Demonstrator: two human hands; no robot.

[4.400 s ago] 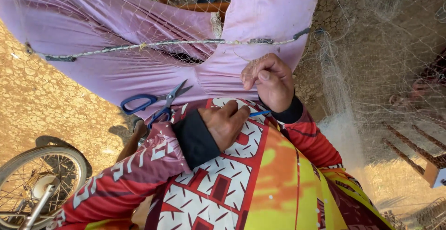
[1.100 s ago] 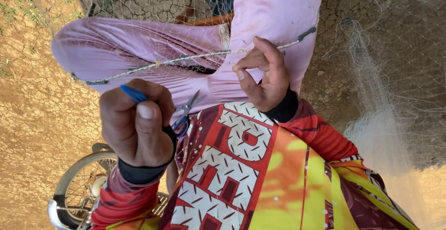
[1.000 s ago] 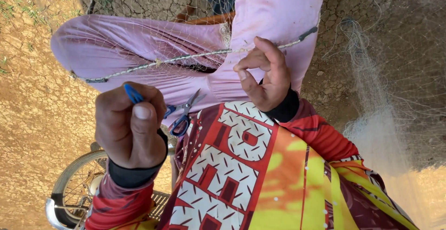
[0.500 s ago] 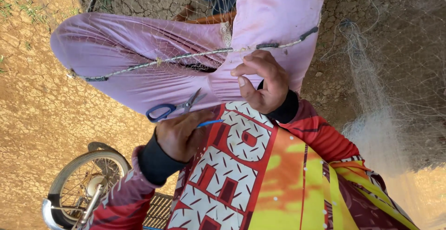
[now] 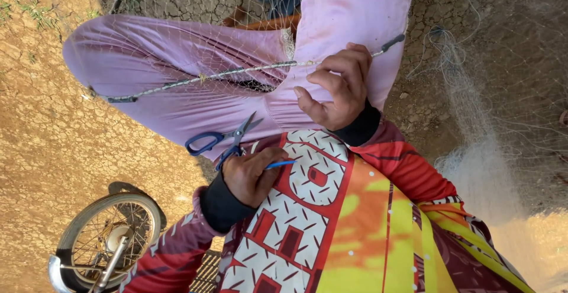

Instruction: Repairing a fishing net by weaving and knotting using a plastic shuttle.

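My right hand (image 5: 337, 89) pinches a thin rope (image 5: 236, 74) that edges a fine fishing net (image 5: 177, 44) draped over my purple-trousered legs. My left hand (image 5: 248, 177) rests low against my patterned red and yellow jersey, closed on a slim blue netting needle (image 5: 281, 164). Blue-handled scissors (image 5: 222, 142) stick out from the same hand, blades slightly apart and pointing toward the right hand. The rope runs from a dark end (image 5: 121, 99) on the left to another dark end (image 5: 393, 42) past my right hand.
A spoked motorcycle wheel (image 5: 106, 240) stands at the lower left on cracked, dry earth (image 5: 47, 127). A heap of pale net (image 5: 485, 168) lies on the ground at the right. A brown wooden piece (image 5: 260, 23) shows between my legs.
My left hand, raised high with the blue needle a second ago, has dropped back down to my lap by the jersey. My right hand has stayed on the rope.
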